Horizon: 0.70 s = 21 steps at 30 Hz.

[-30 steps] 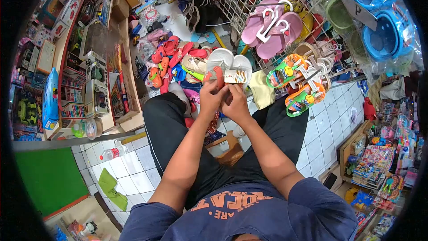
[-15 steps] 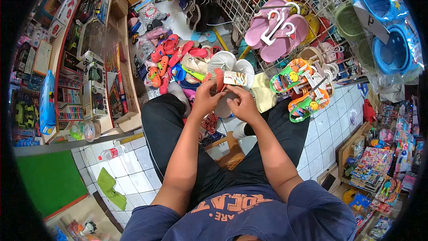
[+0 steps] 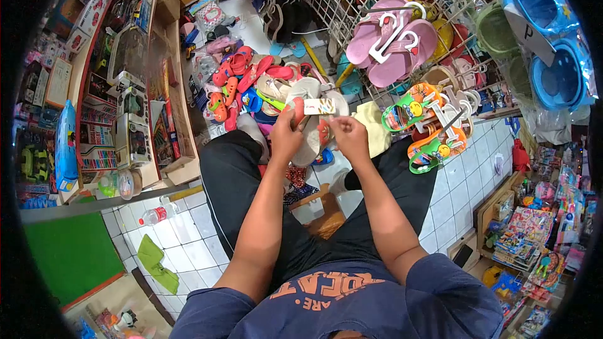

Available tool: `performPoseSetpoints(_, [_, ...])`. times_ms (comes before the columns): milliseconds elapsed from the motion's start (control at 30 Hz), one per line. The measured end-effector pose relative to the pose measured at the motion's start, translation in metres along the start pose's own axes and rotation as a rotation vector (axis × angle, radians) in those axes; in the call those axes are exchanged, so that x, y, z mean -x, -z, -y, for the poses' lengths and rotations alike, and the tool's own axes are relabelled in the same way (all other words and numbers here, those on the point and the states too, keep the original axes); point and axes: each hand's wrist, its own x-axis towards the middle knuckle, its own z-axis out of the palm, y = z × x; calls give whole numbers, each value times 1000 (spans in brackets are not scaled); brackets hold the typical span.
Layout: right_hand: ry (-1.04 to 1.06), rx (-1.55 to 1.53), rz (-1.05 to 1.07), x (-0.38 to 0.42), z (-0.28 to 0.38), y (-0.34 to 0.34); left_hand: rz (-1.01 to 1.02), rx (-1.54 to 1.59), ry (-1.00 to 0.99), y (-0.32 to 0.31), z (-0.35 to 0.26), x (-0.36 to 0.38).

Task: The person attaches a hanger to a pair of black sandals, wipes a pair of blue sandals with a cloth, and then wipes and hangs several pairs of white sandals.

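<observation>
My left hand [image 3: 287,137] is closed round the edge of a pale grey sandal [image 3: 307,145] with orange-red on its strap, held above the gap between my knees. A white card tag [image 3: 320,107] with a yellow and brown pattern lies across its top. On the other side, my right hand [image 3: 351,139] has its fingers bent and pinched together close to the strap. Whatever is between those fingertips is too small to make out. Behind the sandal, white slippers [image 3: 303,89] rest on the heap of footwear.
A heap of colourful shoes [image 3: 235,81] covers the floor ahead. Pink flip-flops [image 3: 392,44] and orange-green sandals [image 3: 414,110] hang on a wire rack at right. Loaded shelves [image 3: 135,100] stand at left. A bottle [image 3: 157,215] and green cloth [image 3: 155,263] lie on the tiles.
The sandal has turned so that more of its grey sole shows below the tag. My right hand has shifted slightly right, its fingers drawn in. My left hand has moved a little left.
</observation>
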Motion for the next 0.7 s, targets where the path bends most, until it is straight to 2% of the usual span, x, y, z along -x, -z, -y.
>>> performPoseSetpoints(33, [-95, 119, 50, 4, 13, 5, 4, -2, -2, 4, -14, 3])
performPoseSetpoints(100, [-119, 199, 46, 4, 14, 6, 96, -81, -85, 12, -38, 11])
performPoseSetpoints(133, [-140, 284, 43, 4, 14, 6, 98, -82, -86, 7, -33, 11])
performPoseSetpoints(167, [-140, 283, 42, 0, 5, 7, 96, -64, -171, 1, -24, 10])
performPoseSetpoints(200, [-68, 198, -39, -7, -11, 6, 93, -46, -255, -4, -19, 10])
performPoseSetpoints(233, [5, 114, -120, -9, -16, 7, 111, -120, -259, 0, -27, 14])
performPoseSetpoints(267, [5, 114, -122, -11, -21, 10, 113, -119, -260, 1, -30, 14])
performPoseSetpoints(367, [55, 199, -449, -9, -17, 13, 83, -155, -321, 2, -32, 13])
performPoseSetpoints(467, [74, 333, -328, -14, -28, 14, 43, -111, -378, 3, -33, 13])
performPoseSetpoints(500, [9, 313, -127, -8, -13, 19, 18, -112, -379, 4, -36, 14])
performPoseSetpoints(567, [89, 282, -156, -18, -38, 15, -5, -112, -381, 4, -36, 14])
performPoseSetpoints(600, [171, 251, -183, -16, -31, 12, 4, -84, -362, 4, -32, 11])
performPoseSetpoints(667, [201, 233, -204, -11, -17, 12, 10, -57, -347, 2, -26, 9])
performPoseSetpoints(700, [170, 0, -176, -9, -10, 11, 6, -102, -355, 3, -30, 10])
